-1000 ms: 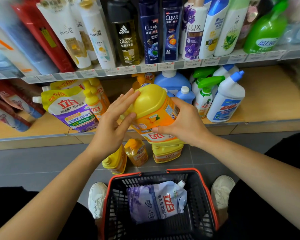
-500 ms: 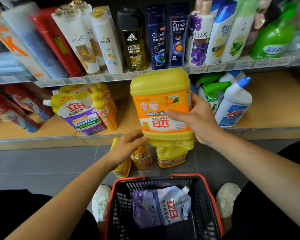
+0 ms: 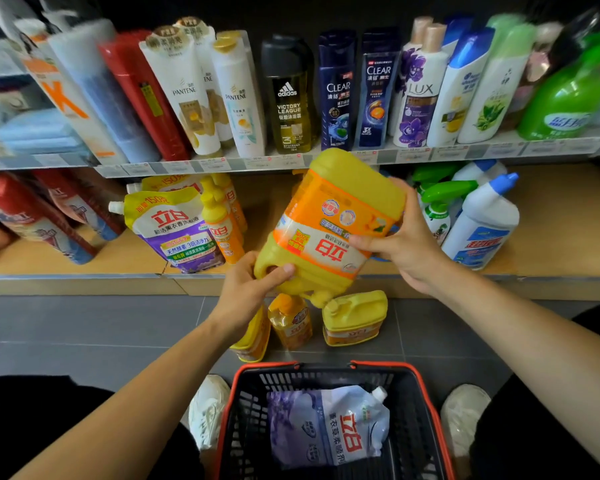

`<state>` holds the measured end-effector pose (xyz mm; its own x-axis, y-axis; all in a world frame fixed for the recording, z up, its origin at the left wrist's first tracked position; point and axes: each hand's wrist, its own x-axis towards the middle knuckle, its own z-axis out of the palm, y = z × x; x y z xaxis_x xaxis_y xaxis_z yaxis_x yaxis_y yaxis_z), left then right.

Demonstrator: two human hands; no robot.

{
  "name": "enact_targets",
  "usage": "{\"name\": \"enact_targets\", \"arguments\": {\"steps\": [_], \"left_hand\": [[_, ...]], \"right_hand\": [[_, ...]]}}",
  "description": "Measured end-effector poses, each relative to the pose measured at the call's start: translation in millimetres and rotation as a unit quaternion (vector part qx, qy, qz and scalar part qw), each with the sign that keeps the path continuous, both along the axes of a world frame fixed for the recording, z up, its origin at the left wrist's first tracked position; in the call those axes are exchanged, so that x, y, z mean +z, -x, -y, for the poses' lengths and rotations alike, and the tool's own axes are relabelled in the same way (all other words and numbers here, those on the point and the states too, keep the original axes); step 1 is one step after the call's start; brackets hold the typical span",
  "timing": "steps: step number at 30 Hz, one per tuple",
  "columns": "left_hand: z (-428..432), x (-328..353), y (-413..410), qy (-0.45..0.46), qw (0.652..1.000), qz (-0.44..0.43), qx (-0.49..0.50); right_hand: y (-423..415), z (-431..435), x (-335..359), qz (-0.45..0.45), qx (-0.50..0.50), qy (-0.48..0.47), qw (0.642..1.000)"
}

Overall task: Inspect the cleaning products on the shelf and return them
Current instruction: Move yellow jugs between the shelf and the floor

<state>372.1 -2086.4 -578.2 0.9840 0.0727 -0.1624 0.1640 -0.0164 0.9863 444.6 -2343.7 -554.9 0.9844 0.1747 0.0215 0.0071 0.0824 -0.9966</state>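
A big yellow detergent jug [image 3: 333, 216] with an orange label hangs upside down and tilted in front of the lower shelf [image 3: 551, 223]. My left hand [image 3: 246, 289] grips its handle end at the bottom, thumb over the handle. My right hand [image 3: 406, 244] holds the jug's right side, fingers curled round the label. The cap end points down and is partly hidden behind my left hand.
Three yellow bottles, one of them [image 3: 354, 317], stand on the grey floor below the jug. A black basket with a red rim [image 3: 426, 386] holds a purple-white refill pouch [image 3: 326, 427]. Pouches and spray bottles fill the lower shelf, shampoo bottles the upper one.
The jug has tilted so its base leans right, and dropped a little. My left hand rose from below and took hold of the handle. My right hand stays on the jug's side.
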Motion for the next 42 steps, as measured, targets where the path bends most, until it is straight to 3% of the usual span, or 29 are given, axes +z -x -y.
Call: {"name": "enact_targets", "arguments": {"steps": [7, 10, 14, 16, 19, 25, 33, 39, 42], "left_hand": [[-15.1, 27.4, -4.2, -0.084, 0.991, 0.085, 0.064], [-15.3, 39.0, -7.3, -0.104, 0.986, 0.100, 0.081], [-16.8, 47.7, -19.0, -0.247, 0.958, 0.130, 0.065], [-20.0, 43.9, -25.1, -0.318, 0.937, 0.136, 0.052], [-27.8, 38.5, -35.8, -0.383, 0.913, 0.130, 0.045], [-44.0, 39.7, -76.8, -0.441, 0.891, 0.104, 0.014], [-48.2, 24.5, -153.4, -0.583, 0.805, 0.064, -0.085], [-45.0, -8.3, -185.9, -0.598, 0.797, 0.066, -0.044], [-40.0, -18.8, -191.2, -0.638, 0.763, 0.101, -0.038]], "right_hand": [[-6.9, -12.5, -27.4, -0.157, 0.054, 0.000, 0.986], [-2.7, -23.2, -40.7, -0.180, 0.073, 0.054, 0.979], [-11.0, -32.1, -48.0, -0.149, 0.067, 0.147, 0.976], [-16.8, -31.9, -46.4, -0.081, 0.054, 0.226, 0.969], [-25.7, -26.7, -41.3, 0.049, 0.064, 0.359, 0.930], [-61.9, -12.8, -40.5, 0.149, 0.036, 0.493, 0.856], [-95.0, -14.2, -60.0, 0.124, 0.073, 0.553, 0.820], [-103.5, -16.4, -72.0, 0.125, 0.062, 0.506, 0.851], [-103.7, -19.4, -74.8, 0.129, 0.051, 0.490, 0.860]]}}
